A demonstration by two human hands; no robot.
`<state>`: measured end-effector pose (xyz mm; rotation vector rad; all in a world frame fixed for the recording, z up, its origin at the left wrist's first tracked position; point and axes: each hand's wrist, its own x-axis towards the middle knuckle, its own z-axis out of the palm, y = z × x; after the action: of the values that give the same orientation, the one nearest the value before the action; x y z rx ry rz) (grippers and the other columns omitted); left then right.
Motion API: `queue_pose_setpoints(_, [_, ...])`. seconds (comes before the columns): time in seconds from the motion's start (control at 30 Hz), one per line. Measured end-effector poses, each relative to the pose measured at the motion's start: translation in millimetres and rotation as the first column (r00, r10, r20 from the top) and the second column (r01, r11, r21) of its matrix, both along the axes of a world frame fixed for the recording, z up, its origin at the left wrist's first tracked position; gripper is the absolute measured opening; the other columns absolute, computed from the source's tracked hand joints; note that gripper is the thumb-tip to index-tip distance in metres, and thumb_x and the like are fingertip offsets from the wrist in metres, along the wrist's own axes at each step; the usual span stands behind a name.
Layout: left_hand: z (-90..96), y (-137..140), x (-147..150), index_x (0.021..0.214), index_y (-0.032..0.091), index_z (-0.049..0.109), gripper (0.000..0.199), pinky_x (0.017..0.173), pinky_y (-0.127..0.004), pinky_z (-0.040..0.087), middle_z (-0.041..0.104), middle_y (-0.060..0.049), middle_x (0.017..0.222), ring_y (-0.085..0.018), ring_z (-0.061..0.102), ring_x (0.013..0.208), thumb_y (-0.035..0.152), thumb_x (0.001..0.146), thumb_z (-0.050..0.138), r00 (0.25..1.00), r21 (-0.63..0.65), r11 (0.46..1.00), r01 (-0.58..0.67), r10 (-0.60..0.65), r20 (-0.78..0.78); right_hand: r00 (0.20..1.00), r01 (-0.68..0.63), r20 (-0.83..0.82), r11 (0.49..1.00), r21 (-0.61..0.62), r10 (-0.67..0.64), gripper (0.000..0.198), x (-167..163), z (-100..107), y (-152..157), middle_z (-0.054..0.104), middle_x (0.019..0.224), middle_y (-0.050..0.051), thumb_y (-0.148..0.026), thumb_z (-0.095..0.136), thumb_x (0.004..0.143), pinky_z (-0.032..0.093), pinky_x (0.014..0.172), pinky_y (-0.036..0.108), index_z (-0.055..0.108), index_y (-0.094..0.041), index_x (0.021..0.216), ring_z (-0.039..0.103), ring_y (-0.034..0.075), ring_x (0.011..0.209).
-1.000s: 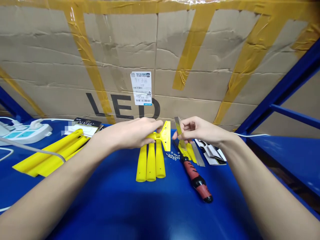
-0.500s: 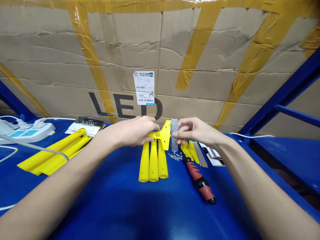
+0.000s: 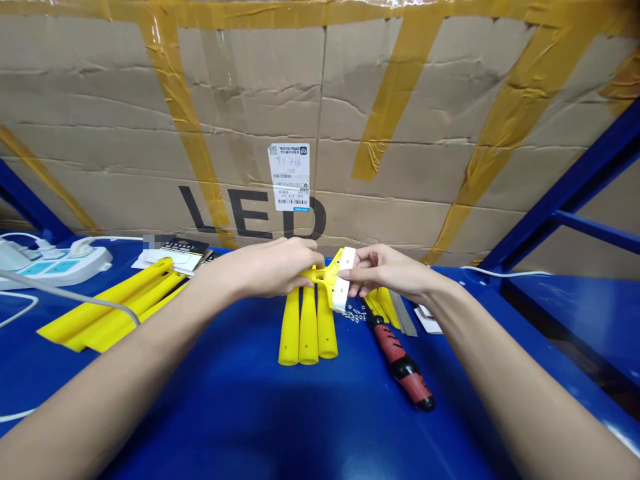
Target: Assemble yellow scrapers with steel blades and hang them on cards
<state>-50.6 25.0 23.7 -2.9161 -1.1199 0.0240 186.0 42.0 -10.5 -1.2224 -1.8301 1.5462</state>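
My left hand (image 3: pixel 280 265) pinches the yellow plastic scraper head (image 3: pixel 331 279), right hand (image 3: pixel 383 268) pinches the flat silvery metal blade (image 3: pixel 341 293) along the head's wide edge.

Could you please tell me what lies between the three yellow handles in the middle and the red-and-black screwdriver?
In the head view, small metal fasteners lie scattered on the blue surface between the yellow handles and the screwdriver.

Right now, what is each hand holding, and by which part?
The left hand grips the yellow scraper head by its narrow stem; the right hand pinches the flat blade near its middle.
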Motion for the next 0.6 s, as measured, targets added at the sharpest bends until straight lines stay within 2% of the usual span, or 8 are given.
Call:
queue_pose_setpoints(0.13, [0.2, 0.0, -0.3, 0.114, 0.020, 0.067, 0.024, 0.081, -0.035, 0.050, 0.067, -0.008, 0.107, -0.024, 0.066, 0.095, 0.029, 0.096, 0.053, 1.000, -0.008, 1.000, -0.001, 0.001, 0.006, 0.990, 0.034, -0.135, 0.999, -0.043, -0.039, 0.030, -1.2, -3.0, 1.5, 0.078, 0.093, 0.009, -0.023, 0.082, 0.077, 0.059, 0.067, 0.018, 0.071, -0.013, 0.103, 0.071, 0.012, 0.074])
queue_pose_setpoints(0.3, [0.2, 0.2, 0.6, 0.120, 0.021, 0.066, 0.028, 0.084, -0.036, 0.050, 0.066, -0.009, 0.111, -0.025, 0.066, 0.100, 0.029, 0.097, 0.052, 1.000, -0.008, 1.000, -0.001, 0.000, -0.012, 0.985, 0.076, -0.147, 0.991, -0.107, -0.092, 0.030, -4.1, -3.5, 1.0, 0.077, 0.086, 0.007, -0.015, 0.084, 0.070, 0.058, 0.062, 0.016, 0.070, -0.013, 0.097, 0.069, 0.010, 0.068])
queue_pose_setpoints(0.5, [-1.3, 2.0, -0.8, 0.116, 0.021, 0.067, 0.025, 0.082, -0.035, 0.050, 0.067, -0.008, 0.107, -0.024, 0.066, 0.097, 0.029, 0.097, 0.053, 1.000, -0.023, 1.000, 0.007, -0.006, 0.011, 0.978, 0.115, -0.160, 0.983, -0.146, -0.138, 0.063, -4.8, -2.0, -0.3, 0.078, 0.082, 0.005, -0.014, 0.086, 0.068, 0.061, 0.063, 0.019, 0.059, -0.017, 0.125, 0.071, 0.012, 0.064])
queue_pose_setpoints(0.6, [-1.1, 1.8, -1.0, 0.115, 0.020, 0.066, 0.025, 0.082, -0.035, 0.050, 0.067, -0.008, 0.107, -0.024, 0.066, 0.098, 0.029, 0.097, 0.053, 1.000, -0.031, 1.000, 0.001, 0.000, 0.014, 0.976, 0.114, -0.169, 0.984, -0.136, -0.137, 0.066, -4.2, -3.0, 0.1, 0.078, 0.083, 0.005, -0.015, 0.086, 0.068, 0.061, 0.061, 0.019, 0.058, -0.016, 0.128, 0.071, 0.013, 0.064])
